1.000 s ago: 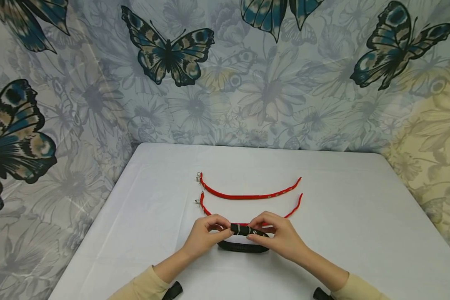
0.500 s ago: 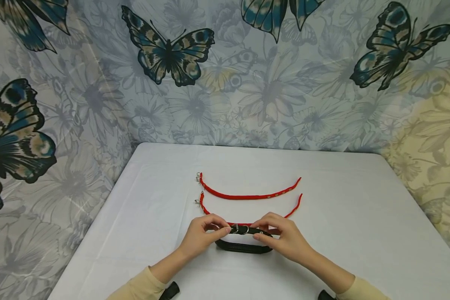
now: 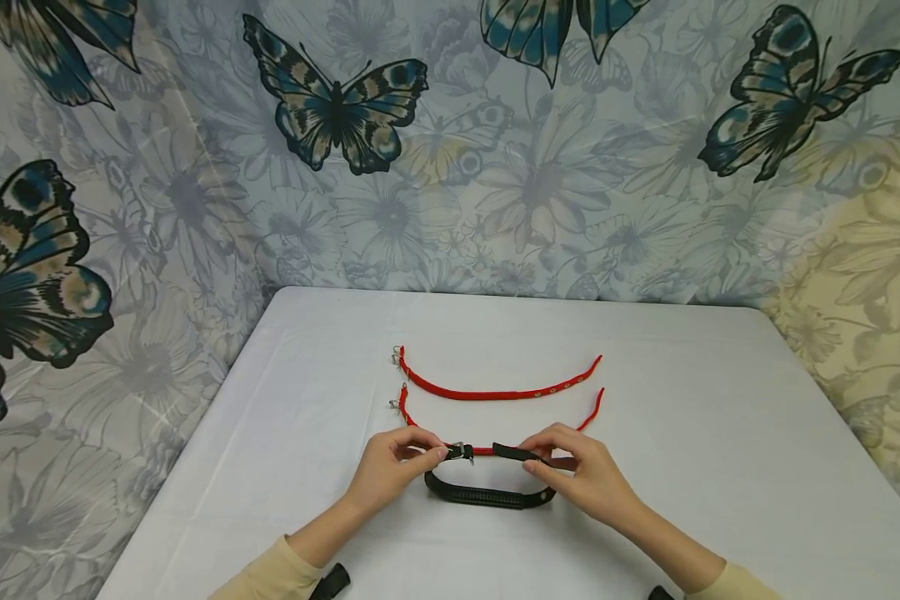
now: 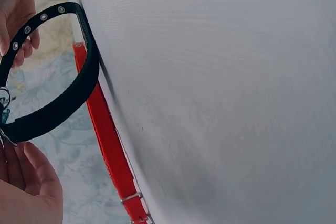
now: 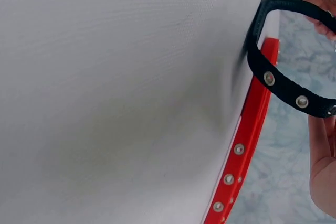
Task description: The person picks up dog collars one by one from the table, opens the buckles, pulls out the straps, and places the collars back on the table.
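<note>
A black collar (image 3: 487,497) with a metal buckle and a row of eyelets forms a loop whose two ends stand apart at the top. My left hand (image 3: 392,468) pinches its buckle end (image 3: 460,451) between thumb and fingers. On the other side, my right hand (image 3: 583,472) grips the plain strap end (image 3: 512,452). The loop's lower part hangs close over the table. Eyelets show along the black strap (image 5: 286,88) in the right wrist view. Just behind the hands lies a red collar (image 3: 596,408), partly hidden by them.
Farther back, a second red collar (image 3: 487,396) lies in a shallow curve, its buckle end to the left. Both rest on a white-covered table (image 3: 720,417). A butterfly-patterned cloth (image 3: 450,208) rises behind the table's far edge.
My hands have moved apart, left and right. The black collar's ends, which overlapped a second ago, are separated, and its loop has widened. The red collars have not moved.
</note>
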